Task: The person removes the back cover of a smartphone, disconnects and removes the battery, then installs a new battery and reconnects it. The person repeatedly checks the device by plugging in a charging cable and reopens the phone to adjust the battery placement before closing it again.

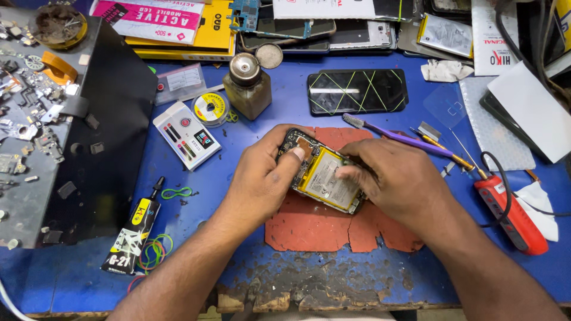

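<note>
Worn and chipped along its front edge, the blue work mat (196, 238) carries a cracked red pad (321, 229) on which both hands work. Left hand (262, 178) grips the opened phone (324, 178) by its upper left corner, thumb pressed on the exposed circuit board and fingers curled around the frame. Right hand (395, 184) lies over the phone's right side, fingertips pinched together at the upper edge of the yellow-rimmed battery; whether they hold a small part there is hard to tell. The phone lies tilted, back open, touching the red pad. A purple brush (395, 135) and a red soldering iron (511, 214) lie just beyond the right hand. A black glue tube (134, 229) sits well to the left.
</note>
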